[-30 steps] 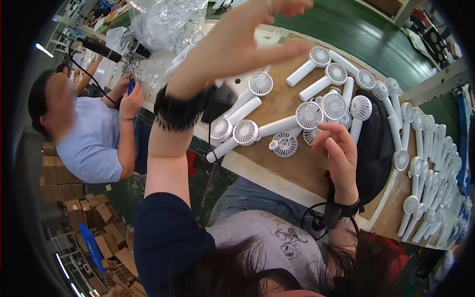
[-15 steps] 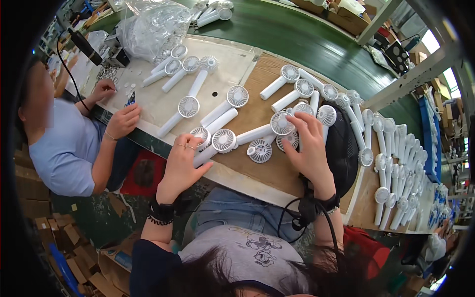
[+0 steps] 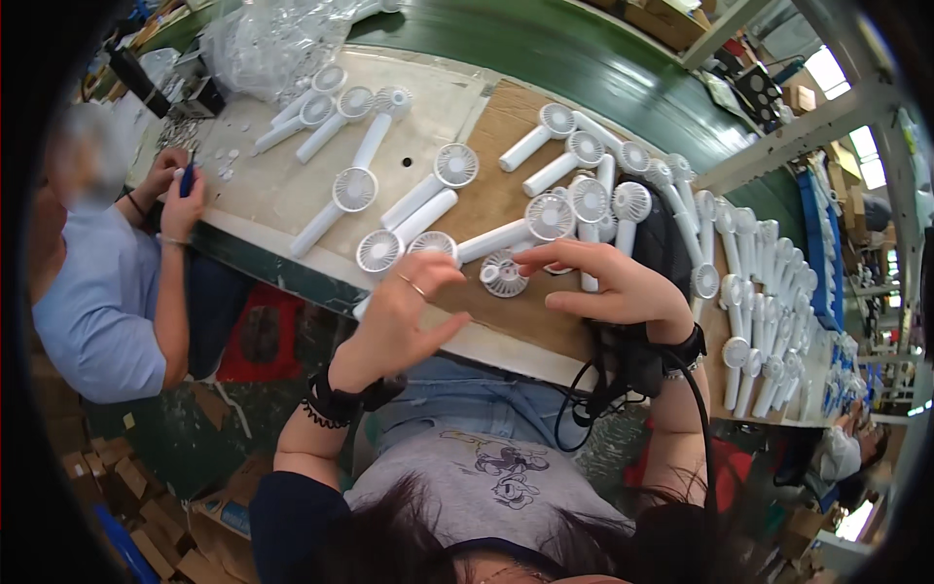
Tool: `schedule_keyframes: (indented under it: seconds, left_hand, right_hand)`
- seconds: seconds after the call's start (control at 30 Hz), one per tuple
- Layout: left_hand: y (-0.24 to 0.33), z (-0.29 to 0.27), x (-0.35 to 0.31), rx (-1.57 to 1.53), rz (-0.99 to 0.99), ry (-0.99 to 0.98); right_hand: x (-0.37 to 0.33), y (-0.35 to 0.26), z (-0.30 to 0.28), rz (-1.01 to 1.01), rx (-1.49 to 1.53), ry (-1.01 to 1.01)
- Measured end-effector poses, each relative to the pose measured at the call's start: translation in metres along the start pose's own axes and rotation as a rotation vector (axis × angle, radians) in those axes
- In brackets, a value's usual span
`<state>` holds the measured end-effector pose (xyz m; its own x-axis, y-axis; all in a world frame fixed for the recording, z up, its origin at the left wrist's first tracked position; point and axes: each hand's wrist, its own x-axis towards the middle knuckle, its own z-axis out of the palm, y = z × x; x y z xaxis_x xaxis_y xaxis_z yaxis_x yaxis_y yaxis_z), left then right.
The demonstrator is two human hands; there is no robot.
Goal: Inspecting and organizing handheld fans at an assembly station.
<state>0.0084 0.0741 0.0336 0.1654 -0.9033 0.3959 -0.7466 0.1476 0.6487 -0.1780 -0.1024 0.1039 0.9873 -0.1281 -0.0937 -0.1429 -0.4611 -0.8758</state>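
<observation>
My left hand [image 3: 399, 316] is above the table's near edge, thumb apart from the bent fingers, with nothing seen in it. Its fingertips partly cover the head of a white handheld fan [image 3: 433, 245]. Another fan head [image 3: 379, 251] lies just left of it. My right hand [image 3: 618, 282] hovers palm down, thumb and fingers apart, holding nothing visible. Its fingertips are close to a loose round white fan head [image 3: 504, 275] with its inside showing; I cannot tell if they touch. Beyond the right hand lie a fan [image 3: 590, 201] with its handle toward me and another fan [image 3: 551, 216].
Several more white fans [image 3: 355, 190] lie on the pale board, and rows of them [image 3: 769, 292] fill the right side. A black mesh bag [image 3: 666, 234] is beside my right hand. At left a co-worker holds a blue tool [image 3: 188, 178]. A green conveyor belt [image 3: 506, 49] runs behind.
My right hand has drawn back from the fan it was over, and a fan now lies there with its handle toward me. My left hand has come off the fan and moved right. The co-worker has raised a blue tool.
</observation>
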Motion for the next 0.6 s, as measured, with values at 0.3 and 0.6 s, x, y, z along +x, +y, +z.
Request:
schedule_keyframes:
  seconds: [0.3, 0.6]
  left_hand:
    - [0.084, 0.085, 0.034, -0.811, 0.162, -0.913]
    - [0.080, 0.065, 0.048, -0.825, 0.214, -1.148]
  right_hand:
    - [-0.022, -0.020, -0.001, -0.075, 0.115, 0.035]
    - [-0.068, -0.002, 0.018, 0.031, 0.035, 0.195]
